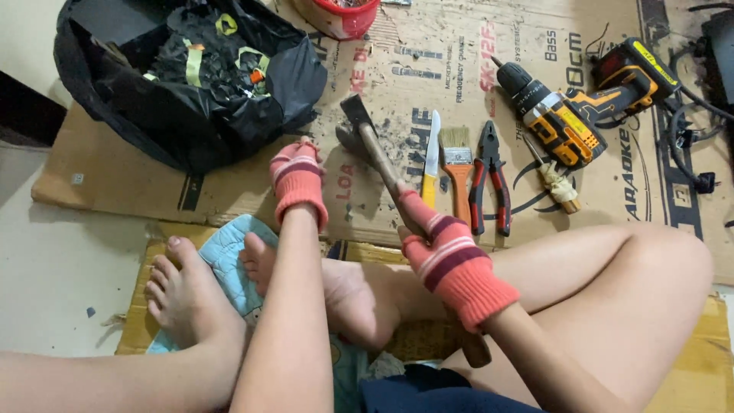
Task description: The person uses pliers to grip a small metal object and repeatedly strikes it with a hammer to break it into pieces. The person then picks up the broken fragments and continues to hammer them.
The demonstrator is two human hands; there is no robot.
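My right hand, in a pink striped glove, grips the wooden handle of a hammer. The hammer's dark metal head rests on the flattened cardboard ahead of me. My left hand, gloved the same way, hangs over the cardboard just left of the hammer head, fingers curled and pointing down, holding nothing that I can see. I sit cross-legged, bare feet on a pale blue cushion.
To the right of the hammer lie a yellow-handled knife, a paintbrush, red-handled pliers, a wrapped screwdriver and a yellow cordless drill. A black bag of scraps sits far left, a red-rimmed tub at the top.
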